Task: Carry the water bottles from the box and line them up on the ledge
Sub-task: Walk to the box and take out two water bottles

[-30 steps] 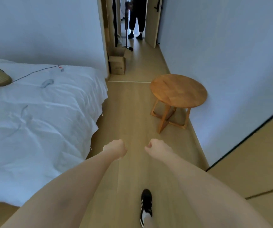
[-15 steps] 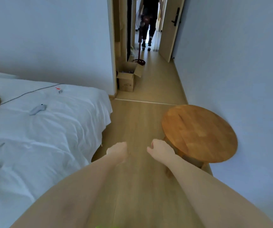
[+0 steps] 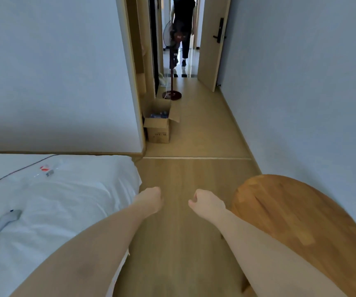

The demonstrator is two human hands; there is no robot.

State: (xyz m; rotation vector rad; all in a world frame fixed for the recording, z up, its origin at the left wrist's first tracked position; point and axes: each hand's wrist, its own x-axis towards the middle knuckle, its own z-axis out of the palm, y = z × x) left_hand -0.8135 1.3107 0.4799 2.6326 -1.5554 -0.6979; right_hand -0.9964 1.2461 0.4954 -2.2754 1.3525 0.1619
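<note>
Single head-worn wide-angle view, looking forward and down along the wooden floor (image 3: 183,243) toward a doorway and corridor ahead; near over both forearms, with bed (image 3: 55,211) close at left, round table (image 3: 297,228) close at right, cardboard box (image 3: 158,130) farther off

- We find the room dim and evenly lit, with a cool grey-blue cast on the walls (image 3: 55,71).
- The brightest light comes from the far doorway; glare lies on the glossy floor (image 3: 188,61) there.
- Shadows are soft and faint.
- Wide-angle distortion bends the wall edges and stretches the forearms and table (image 3: 301,221) near the lower corners.
- Overall detail is soft; the box (image 3: 158,130) print is unreadable.
</note>
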